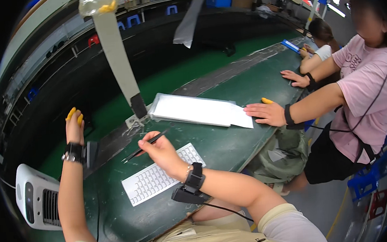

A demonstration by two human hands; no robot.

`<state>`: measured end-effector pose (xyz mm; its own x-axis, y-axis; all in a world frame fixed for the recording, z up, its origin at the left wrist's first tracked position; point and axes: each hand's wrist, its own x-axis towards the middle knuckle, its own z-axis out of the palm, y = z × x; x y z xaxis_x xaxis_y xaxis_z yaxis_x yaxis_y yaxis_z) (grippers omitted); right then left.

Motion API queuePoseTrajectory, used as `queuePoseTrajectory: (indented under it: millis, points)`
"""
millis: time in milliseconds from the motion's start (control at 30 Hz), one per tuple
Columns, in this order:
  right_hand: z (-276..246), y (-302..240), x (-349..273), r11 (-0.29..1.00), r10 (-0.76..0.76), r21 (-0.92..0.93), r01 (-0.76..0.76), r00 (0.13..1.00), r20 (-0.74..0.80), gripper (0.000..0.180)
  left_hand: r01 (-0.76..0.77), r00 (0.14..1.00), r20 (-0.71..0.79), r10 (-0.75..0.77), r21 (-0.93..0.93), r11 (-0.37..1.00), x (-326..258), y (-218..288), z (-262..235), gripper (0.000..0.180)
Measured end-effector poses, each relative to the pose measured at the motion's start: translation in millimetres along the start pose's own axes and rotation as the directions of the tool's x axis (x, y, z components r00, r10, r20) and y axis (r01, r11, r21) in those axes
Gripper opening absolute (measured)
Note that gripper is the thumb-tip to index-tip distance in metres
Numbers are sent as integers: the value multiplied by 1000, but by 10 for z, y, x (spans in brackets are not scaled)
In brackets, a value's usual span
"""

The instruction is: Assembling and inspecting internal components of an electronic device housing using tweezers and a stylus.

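In my right hand point(162, 151) is a pair of slim black tweezers point(147, 145), gripped between thumb and fingers, tips pointing left. Below that hand lies a white sheet point(150, 182) with rows of small dark-outlined marks. The hand and wrist cover part of it. My left hand point(74, 126) is raised at the left, near the bench's far edge. Yellow finger covers sit on two of its fingertips, which look slightly apart, and I see nothing between them. Both wrists carry black strapped devices.
A stack of white sheets point(197, 109) lies on the green bench point(218, 151) ahead. A co-worker's hand point(268, 113) rests at its right end. A white post point(115, 59) rises behind, and a white fan-like unit point(38, 197) stands at left. Cables trail from my right wrist.
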<state>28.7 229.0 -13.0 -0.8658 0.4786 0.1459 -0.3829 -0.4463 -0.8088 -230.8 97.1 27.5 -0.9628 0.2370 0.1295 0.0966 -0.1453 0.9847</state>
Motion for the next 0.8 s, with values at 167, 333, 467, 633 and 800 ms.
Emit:
queuePoseTrajectory:
  millis: [167,333,467,633,800]
  points:
    - [4,-40,-12,999,39,-24,-38,999,17,13,470,819,472,-325,-229,852,-970,61,-38,38]
    - [65,-44,-16,994,101,-33,-100,995,3,13,619,728,555,-402,-282,733,-1143,-182,-258,38]
    - [98,-110,-35,990,136,-27,-137,990,-20,12,598,739,584,-336,-340,725,-1126,-299,-341,36]
    - [6,-93,3,976,208,-65,-207,978,6,10,593,735,601,-315,-343,729,-1132,-301,-308,35]
    - [-42,-45,54,987,148,-76,-142,986,78,8,611,710,634,-307,-337,716,-1126,-295,-314,35]
